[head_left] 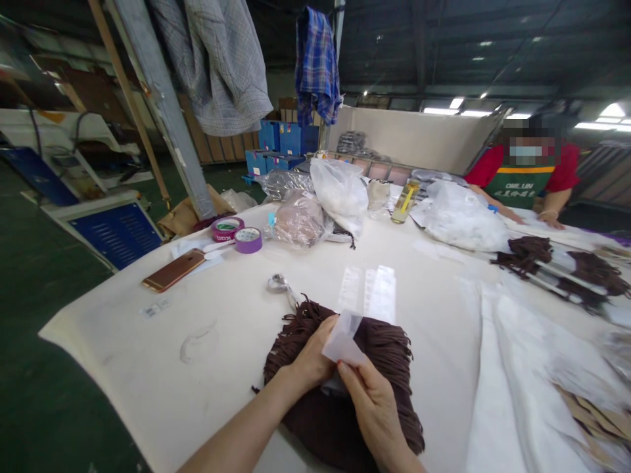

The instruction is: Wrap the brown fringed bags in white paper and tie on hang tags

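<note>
A dark brown fringed item (315,427), maybe a bag, lies flat on the table in front of me; its exact kind I cannot tell. Over it, my right hand (374,401) pinches the lower edge of a small translucent white sheet (344,341). My left hand (315,351) has its fingers closed at the sheet's left side, partly hidden behind it. More pale, thin material peeks out beneath the hands. Just beyond the fringe lie white label strips (382,292), and a silvery ring-shaped piece (279,284) rests at its upper left.
On the white table (123,341) are a phone (173,269), purple tape rolls (248,240), plastic-wrapped goods (298,220) and a yellowish bottle (405,200). White sheeting (513,387) covers the right side. Across the table a co-worker in a green apron (522,184) handles white material.
</note>
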A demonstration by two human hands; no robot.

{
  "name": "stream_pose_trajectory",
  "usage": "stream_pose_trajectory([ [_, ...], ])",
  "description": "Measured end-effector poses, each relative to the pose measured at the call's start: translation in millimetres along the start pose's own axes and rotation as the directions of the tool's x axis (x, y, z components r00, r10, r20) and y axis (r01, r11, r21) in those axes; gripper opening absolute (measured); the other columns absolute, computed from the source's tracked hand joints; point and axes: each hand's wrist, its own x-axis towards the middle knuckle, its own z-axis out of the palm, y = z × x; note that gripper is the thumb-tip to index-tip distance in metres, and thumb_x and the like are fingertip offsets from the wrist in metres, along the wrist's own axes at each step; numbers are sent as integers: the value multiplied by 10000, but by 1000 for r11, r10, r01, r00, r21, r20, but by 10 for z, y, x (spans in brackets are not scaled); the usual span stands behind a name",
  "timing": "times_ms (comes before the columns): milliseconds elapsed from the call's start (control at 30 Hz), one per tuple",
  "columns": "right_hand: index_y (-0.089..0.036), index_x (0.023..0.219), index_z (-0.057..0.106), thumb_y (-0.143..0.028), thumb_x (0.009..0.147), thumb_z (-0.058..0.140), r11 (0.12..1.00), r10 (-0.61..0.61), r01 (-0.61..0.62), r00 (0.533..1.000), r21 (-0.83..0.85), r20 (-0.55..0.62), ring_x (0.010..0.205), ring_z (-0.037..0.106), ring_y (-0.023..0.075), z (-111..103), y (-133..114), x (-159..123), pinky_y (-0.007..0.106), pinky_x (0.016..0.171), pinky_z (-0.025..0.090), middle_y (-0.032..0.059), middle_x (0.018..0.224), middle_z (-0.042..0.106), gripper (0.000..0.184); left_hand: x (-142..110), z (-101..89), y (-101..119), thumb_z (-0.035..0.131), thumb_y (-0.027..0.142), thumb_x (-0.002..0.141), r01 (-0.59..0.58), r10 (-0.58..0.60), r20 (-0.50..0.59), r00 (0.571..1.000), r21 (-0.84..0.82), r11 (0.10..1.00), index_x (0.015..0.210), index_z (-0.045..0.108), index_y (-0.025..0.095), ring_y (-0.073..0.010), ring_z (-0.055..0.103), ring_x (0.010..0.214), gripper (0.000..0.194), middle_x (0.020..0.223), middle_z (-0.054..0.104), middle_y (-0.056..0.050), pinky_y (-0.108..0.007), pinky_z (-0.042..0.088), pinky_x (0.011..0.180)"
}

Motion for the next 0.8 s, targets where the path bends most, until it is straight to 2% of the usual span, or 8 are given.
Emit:
stream_pose_trajectory([
  [67,-215,936,658,-311,846,517,993,-59,60,998,-97,8,790,607,164,-42,27,-20,238,718,485,21,865,663,193,21,-47,-21,451,135,798,-30,30,0,1000,5,1000,987,583,133,-196,534,1038,230,1036,605,-92,-355,432,949],
  [133,-216,950,655,-261,854,502,966,-159,171,984,-193,77,806,618,159,-97,24,-20,235,731,493,26,891,667,186,24,-96,-28,465,126,780,-62,62,-10,998,40,997,1070,546,116,-204,525,1050,302,1089,575,-116,-378,437,944],
  [233,-205,924,646,-173,864,458,878,-301,345,937,-332,176,865,623,153,-151,14,-59,243,781,501,53,956,656,200,-41,-196,7,452,81,771,-149,148,13,989,91,985,1191,482,120,-232,399,1220,423,1271,469,-146,-431,353,1025],
  [300,-193,901,642,-127,863,429,801,-376,435,900,-411,219,880,620,151,-163,18,-106,248,789,511,71,961,648,226,-131,-279,60,413,63,807,-320,298,140,944,175,931,1180,508,132,-242,302,1295,391,1317,448,-134,-448,288,1066],
  [400,-183,929,632,-81,852,391,687,-476,548,835,-477,274,922,606,164,-160,32,-171,283,821,520,87,945,645,273,-292,-392,148,365,82,862,-547,439,370,819,270,793,1154,526,109,-228,398,1236,334,1209,553,-139,-427,318,1053],
  [533,-163,949,621,-74,859,380,594,-518,619,783,-513,345,979,586,190,-156,40,-219,340,864,515,104,949,647,272,-451,-477,215,349,73,831,-580,427,448,786,293,760,1177,499,64,-229,464,1174,378,1198,556,-165,-407,351,1031],
  [667,-177,1060,581,-69,850,390,594,-492,614,789,-520,368,1052,554,202,-198,1,-333,375,903,496,105,1040,628,304,-533,-515,240,403,122,776,-579,389,520,760,273,768,1247,437,52,-261,362,1262,477,1273,495,-177,-414,324,1047],
  [800,-189,1148,529,-60,816,440,608,-493,578,812,-544,311,1021,566,211,-279,-27,-682,373,875,500,112,1054,620,368,-600,-532,264,497,221,773,-588,347,575,741,305,750,1289,403,70,-310,273,1307,545,1345,406,-206,-460,293,1053],
])
